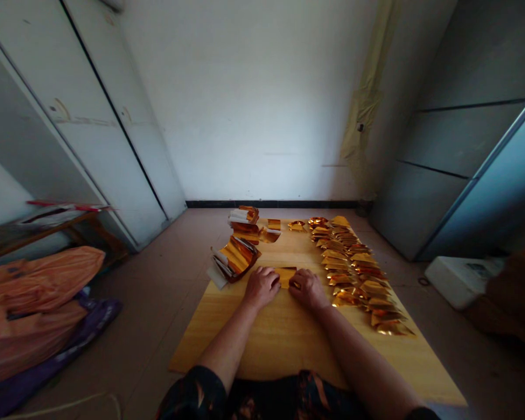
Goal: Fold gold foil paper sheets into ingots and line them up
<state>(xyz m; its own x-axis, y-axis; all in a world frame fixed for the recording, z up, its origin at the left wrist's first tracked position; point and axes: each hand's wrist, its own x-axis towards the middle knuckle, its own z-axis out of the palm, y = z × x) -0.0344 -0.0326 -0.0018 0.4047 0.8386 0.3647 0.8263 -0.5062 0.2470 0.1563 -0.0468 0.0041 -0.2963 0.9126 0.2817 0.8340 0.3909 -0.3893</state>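
Observation:
A small sheet of gold foil paper [286,277] lies on the wooden board between my two hands. My left hand [261,287] has its fingers curled at the sheet's left edge. At the right edge, my right hand [309,289] pinches the sheet with bent fingers. Left of my hands sits a stack of gold foil sheets [236,256], curled up and showing white edges. Several folded gold foil pieces [335,261] stand in rows on the right side of the board. The undersides of my fingers are hidden.
The wooden board [284,335] is low, with a second foil stack [245,217] and loose sheets at its far left. Orange bags [39,309] lie on the floor at left. A white box [452,280] and a grey fridge-like cabinet [424,175] stand at right.

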